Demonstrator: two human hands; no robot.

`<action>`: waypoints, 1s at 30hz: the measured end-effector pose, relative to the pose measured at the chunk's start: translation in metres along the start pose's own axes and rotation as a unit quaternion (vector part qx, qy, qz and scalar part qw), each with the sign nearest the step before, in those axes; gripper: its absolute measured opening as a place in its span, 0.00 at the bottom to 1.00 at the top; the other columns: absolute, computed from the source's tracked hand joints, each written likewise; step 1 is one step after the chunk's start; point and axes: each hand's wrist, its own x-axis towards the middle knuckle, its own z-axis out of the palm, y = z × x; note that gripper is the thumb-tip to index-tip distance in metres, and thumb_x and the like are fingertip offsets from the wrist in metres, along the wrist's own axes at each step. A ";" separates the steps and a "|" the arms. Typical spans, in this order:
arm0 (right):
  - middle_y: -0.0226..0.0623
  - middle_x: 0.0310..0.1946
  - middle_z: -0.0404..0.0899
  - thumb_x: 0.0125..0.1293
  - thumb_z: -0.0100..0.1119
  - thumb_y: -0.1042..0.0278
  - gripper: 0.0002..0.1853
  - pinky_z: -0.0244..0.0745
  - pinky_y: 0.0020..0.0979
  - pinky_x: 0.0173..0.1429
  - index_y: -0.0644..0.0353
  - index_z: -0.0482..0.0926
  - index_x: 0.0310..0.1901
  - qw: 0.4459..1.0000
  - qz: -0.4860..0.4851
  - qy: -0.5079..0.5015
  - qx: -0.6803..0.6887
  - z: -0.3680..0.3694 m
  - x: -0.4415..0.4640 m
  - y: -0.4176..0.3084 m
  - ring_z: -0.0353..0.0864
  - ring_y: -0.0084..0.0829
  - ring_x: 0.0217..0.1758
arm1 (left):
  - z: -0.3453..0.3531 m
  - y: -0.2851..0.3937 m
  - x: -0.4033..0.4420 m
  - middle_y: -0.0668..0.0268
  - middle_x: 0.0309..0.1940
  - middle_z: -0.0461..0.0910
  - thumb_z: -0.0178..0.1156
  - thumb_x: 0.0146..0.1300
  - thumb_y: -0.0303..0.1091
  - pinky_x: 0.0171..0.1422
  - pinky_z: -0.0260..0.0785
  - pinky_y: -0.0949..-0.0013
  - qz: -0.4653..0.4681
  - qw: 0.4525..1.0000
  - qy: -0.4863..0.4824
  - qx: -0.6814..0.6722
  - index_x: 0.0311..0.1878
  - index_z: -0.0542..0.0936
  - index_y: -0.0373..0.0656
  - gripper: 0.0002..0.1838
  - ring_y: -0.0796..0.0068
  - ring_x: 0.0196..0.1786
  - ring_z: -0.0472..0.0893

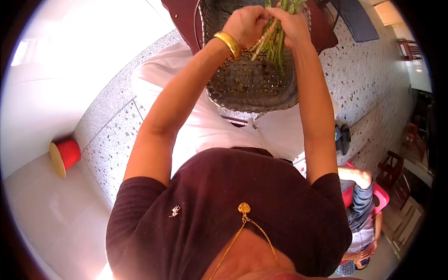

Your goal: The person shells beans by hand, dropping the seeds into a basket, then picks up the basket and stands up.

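head view: a gold chain (243, 208) hangs over a dark shirt (219, 172); past it, white pants (186, 126) show around the near edge of a woven basket (252, 109); little bits are spread on the basket's bottom, some close to that near edge; farther up, the right hand (293, 27) is closed around a bunch of green stems (281, 49), near the basket's far right corner; the stem ends point down toward the basket's middle; the left hand (247, 25) is curled up against the stems, but i cannot tell if it pinches any; a gold bangle (228, 45) circles the left wrist; off to the right, another person (361, 205) sits on a pink chair (381, 198).
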 end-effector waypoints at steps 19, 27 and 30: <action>0.36 0.28 0.76 0.55 0.55 0.74 0.05 0.73 0.31 0.32 0.62 0.74 0.33 0.932 0.051 -0.094 0.347 -0.022 -0.003 -0.020 0.76 0.30 0.28 | -0.173 0.010 -0.056 0.65 0.26 0.78 0.54 0.62 0.32 0.32 0.72 0.77 -0.193 0.916 0.141 -0.322 0.38 0.78 0.38 0.08 0.77 0.29 0.79; 0.37 0.34 0.75 0.62 0.49 0.72 0.07 0.76 0.37 0.39 0.51 0.74 0.40 0.875 0.032 -0.203 0.438 -0.031 -0.013 -0.008 0.74 0.32 0.35 | -0.138 -0.183 -0.058 0.64 0.33 0.82 0.56 0.57 0.37 0.38 0.74 0.72 -0.394 0.919 0.022 0.023 0.43 0.80 0.43 0.13 0.75 0.33 0.81; 0.39 0.37 0.73 0.62 0.48 0.73 0.08 0.73 0.36 0.38 0.51 0.74 0.40 0.830 0.036 -0.258 0.493 -0.027 -0.022 -0.012 0.71 0.32 0.37 | -0.113 -0.203 -0.043 0.64 0.38 0.81 0.56 0.55 0.42 0.49 0.70 0.66 -0.364 0.906 -0.024 0.215 0.44 0.80 0.50 0.15 0.66 0.43 0.79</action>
